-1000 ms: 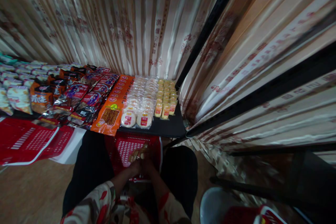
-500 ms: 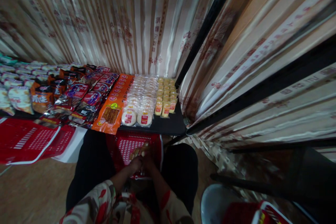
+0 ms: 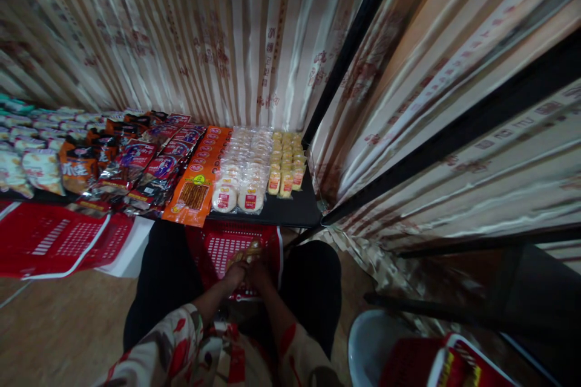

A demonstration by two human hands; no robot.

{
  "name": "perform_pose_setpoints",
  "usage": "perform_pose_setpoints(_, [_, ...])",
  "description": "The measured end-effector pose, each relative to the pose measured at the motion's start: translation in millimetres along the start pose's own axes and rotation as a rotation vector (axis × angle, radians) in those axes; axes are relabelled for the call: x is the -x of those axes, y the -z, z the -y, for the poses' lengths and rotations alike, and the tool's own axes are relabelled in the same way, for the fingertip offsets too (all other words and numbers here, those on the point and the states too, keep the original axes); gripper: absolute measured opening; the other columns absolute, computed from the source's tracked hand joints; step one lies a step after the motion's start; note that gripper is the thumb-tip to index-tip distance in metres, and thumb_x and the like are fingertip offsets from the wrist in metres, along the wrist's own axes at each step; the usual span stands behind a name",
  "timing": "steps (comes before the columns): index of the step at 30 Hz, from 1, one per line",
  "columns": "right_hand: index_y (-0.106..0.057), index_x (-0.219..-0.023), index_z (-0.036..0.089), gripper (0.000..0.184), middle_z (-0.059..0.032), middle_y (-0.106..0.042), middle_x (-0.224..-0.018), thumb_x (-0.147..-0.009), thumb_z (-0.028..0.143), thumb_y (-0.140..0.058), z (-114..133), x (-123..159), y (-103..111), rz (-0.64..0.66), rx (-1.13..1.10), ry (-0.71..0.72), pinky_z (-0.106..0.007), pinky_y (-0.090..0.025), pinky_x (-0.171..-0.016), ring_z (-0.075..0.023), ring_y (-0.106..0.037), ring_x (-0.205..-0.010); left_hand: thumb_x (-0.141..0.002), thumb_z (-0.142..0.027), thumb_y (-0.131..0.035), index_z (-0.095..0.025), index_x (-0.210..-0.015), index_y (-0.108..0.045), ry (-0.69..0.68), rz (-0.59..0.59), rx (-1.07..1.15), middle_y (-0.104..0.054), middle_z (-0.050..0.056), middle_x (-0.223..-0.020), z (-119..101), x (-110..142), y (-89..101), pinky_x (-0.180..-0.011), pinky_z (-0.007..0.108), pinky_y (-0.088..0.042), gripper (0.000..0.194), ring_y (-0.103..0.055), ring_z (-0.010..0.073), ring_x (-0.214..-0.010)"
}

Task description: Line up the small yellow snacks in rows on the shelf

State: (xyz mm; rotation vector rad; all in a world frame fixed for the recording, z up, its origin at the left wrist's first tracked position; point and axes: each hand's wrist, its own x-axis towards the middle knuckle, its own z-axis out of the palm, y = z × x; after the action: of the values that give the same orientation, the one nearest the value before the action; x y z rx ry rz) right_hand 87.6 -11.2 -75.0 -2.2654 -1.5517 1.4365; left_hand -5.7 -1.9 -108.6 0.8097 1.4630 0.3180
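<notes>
I'm watching the person sitting with both hands low between the knees, over a red basket (image 3: 221, 251) just below the front edge of the black shelf (image 3: 293, 211). The left hand (image 3: 235, 276) and the right hand (image 3: 259, 275) are coming together at a small bunch of golden-brown packets (image 3: 250, 251), which is showing just beyond them. The fingers are looking curled around it, but the light is dim and I cannot tell whether either hand is gripping.

As for progress, the shelf is already carrying neat rows: yellow packs (image 3: 285, 181) at the right end, round white packs (image 3: 238, 193) beside them, then an orange packet (image 3: 193, 196), with dark red packets (image 3: 161, 164) further left. The golden-brown bunch is lying apart from those rows, not yet sorted into any place on the shelf; how many packets are remaining in the basket, I cannot tell.
</notes>
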Motion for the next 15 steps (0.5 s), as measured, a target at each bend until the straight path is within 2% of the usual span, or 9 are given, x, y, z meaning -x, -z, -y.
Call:
perform_pose_setpoints(7, [-0.06, -0.095, 0.014, 0.026, -0.0042, -0.064, -0.095, -0.086, 0.037, -0.052, 4.1, 2.7, 5.6, -0.017, -0.028, -0.013, -0.034, -0.048, -0.078, -0.0146, -0.061, -0.085, -0.068, 0.001, -0.04, -0.015, -0.066, -0.055, 0.051, -0.014, 0.084, -0.048, -0.005, -0.044, -5.8, 5.4, 4.2, -0.041, 0.017, -0.033, 0.022, -0.044, 0.0072, -0.038])
perform_pose_setpoints(11, [-0.061, -0.097, 0.013, 0.021, -0.009, -0.066, -0.099, -0.088, 0.023, -0.044, 4.9, 5.3, 8.2, -0.059, -0.065, -0.024, -0.029, -0.046, -0.076, -0.0159, -0.062, -0.088, -0.07, -0.001, -0.043, -0.015, -0.068, -0.055, 0.077, -0.026, 0.114, -0.042, -0.007, -0.039, -9.0, 9.1, 6.4, -0.038, 0.017, -0.03, 0.018, -0.039, 0.0068, -0.033])
perform_pose_setpoints(15, [-0.06, -0.101, 0.014, 0.025, -0.0118, -0.066, -0.103, -0.081, 0.014, -0.046, 2.9, 6.3, 8.8, -0.109, -0.112, -0.048, -0.025, -0.043, -0.076, -0.0189, -0.062, -0.095, -0.073, -0.005, -0.045, -0.016, -0.068, -0.054, 0.085, -0.039, 0.145, -0.044, -0.006, -0.038, -12.7, 12.5, 7.3, -0.038, 0.017, -0.03, 0.014, -0.041, 0.0073, -0.033])
